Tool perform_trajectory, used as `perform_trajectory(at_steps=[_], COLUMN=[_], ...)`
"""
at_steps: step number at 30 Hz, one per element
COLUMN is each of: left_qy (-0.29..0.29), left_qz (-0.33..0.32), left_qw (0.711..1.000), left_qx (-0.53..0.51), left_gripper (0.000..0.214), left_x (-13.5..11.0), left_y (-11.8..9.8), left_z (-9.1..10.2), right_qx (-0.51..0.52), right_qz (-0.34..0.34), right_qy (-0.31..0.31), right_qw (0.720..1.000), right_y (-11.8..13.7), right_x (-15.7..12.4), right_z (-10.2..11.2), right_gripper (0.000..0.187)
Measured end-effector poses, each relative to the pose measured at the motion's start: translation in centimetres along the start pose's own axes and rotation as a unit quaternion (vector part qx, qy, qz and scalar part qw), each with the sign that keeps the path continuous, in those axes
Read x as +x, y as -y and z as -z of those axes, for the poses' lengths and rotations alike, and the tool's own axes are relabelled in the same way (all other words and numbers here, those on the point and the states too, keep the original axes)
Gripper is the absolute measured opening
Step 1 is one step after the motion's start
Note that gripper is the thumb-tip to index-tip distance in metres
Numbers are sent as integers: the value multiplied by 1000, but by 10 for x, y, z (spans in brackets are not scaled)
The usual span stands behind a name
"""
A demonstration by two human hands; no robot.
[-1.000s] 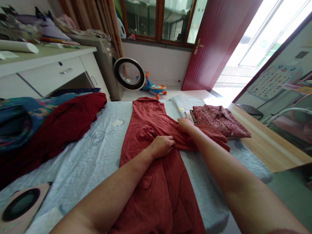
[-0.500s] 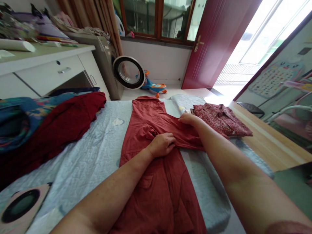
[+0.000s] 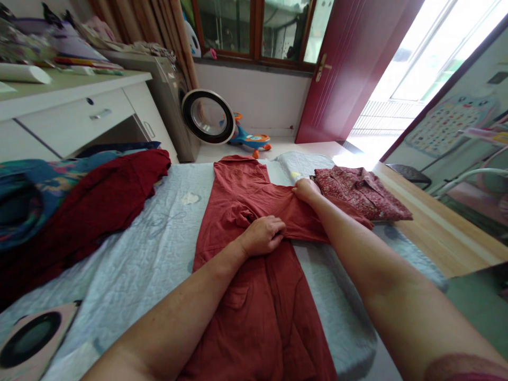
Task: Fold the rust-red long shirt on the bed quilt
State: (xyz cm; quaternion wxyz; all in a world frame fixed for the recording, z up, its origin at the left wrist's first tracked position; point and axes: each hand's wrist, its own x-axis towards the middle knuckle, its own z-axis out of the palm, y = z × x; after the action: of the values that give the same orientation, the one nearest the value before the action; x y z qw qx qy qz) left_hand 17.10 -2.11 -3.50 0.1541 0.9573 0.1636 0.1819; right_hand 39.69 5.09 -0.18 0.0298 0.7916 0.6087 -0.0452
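Observation:
A rust-red shirt (image 3: pixel 254 312) with a flap pocket lies lengthwise on the bed in front of me. One sleeve (image 3: pixel 301 214) stretches out to the right. My left hand (image 3: pixel 264 234) rests at the sleeve's lower edge, fingers curled and closed on the cloth. Farther right, my right hand (image 3: pixel 306 189) pinches the sleeve's upper edge. Just beyond it lies a folded red patterned shirt (image 3: pixel 361 193). My right forearm hides part of the sleeve.
A pale blue quilted cover (image 3: pixel 159 233) lies beneath. Dark red and blue floral clothes (image 3: pixel 99 196) are heaped at left, above a pink device (image 3: pixel 39 338). A wooden surface (image 3: pixel 444 233) borders the right. Behind stand a washing machine with an open door (image 3: pixel 208 116) and a toy car (image 3: pixel 252 140).
My right hand has shifted very slightly to the right along the sleeve's edge. My left hand stays in place on the cloth. The view has moved a little.

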Motion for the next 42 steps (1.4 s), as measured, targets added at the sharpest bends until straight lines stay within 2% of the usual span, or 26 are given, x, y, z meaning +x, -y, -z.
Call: perform_trajectory(at_steps=[3,10,16,20,24,28,34,38,42], left_qy=[15,67,65,66,62,64,60,71,86], left_qz=[-1,21,15,17,16,9,7,-23,-28], left_qw=[999,995,994,993,992,992,991,985,982], left_qx=[29,74,86,100,111,106,120,154,165], left_gripper=[6,9,27,25,28,29,27,21,19], left_x=[1,2,-1,1,5,6,7,19,41], left_y=[-2,-10,-11,-10,-10,-10,-13,-26,-56], left_z=[2,-1,-4,-8,-12,-13,-9,-11,-22], right_qx=[-16,-49,-79,-102,-115,-119,-109,-92,-80], right_qz=[-11,19,50,74,48,30,27,46,60], right_qy=[-7,5,41,71,48,14,8,29,35], right_qw=[1000,999,995,989,991,992,994,994,994], right_y=[4,6,-5,-21,-28,-27,-35,-46,-53], right_x=[-8,-18,-23,-32,-44,-52,-57,-63,-74], right_z=[-3,-2,17,32,39,34,34,47,54], right_gripper=[39,39,48,36,35,38,35,34,25])
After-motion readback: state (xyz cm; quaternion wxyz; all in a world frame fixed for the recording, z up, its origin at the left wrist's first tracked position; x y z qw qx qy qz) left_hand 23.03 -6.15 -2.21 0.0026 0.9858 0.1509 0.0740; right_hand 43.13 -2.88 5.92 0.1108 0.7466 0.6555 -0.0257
